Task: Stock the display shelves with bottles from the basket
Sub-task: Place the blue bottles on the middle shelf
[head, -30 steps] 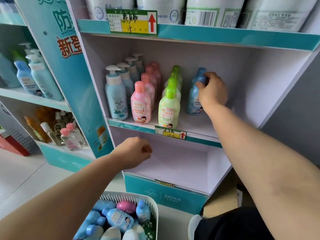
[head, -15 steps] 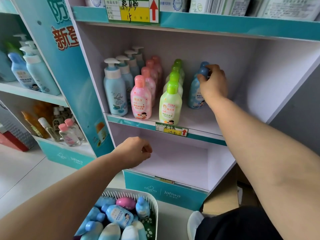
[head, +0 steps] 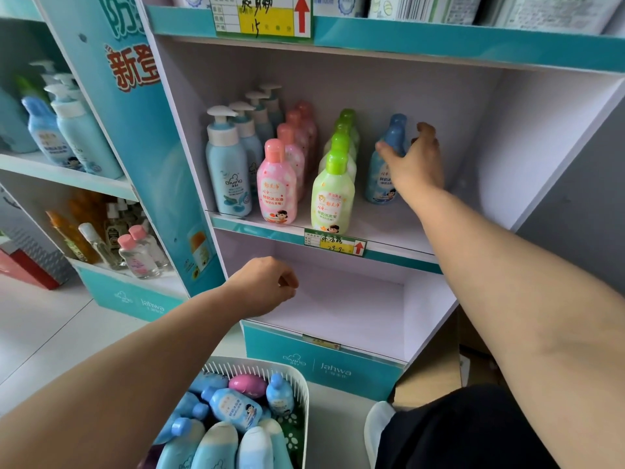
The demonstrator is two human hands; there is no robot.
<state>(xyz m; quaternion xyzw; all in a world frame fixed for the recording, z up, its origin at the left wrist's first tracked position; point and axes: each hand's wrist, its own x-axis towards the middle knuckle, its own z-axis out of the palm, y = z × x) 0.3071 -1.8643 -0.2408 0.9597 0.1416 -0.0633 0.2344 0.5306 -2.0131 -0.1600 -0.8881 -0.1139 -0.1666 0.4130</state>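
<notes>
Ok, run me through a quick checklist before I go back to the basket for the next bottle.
1. Front blue bottle standing upright on the middle shelf: ok.
2. Right hand grip off that bottle: cannot tell; fingers are spread around its neck, but contact is unclear.
3. Left hand free to pick: ok, loosely curled and holding nothing.
4. Basket has stock: ok, several blue bottles and a pink one lie inside.
5. Room in the blue row: ok, bare shelf shows in front of the bottle.
</notes>
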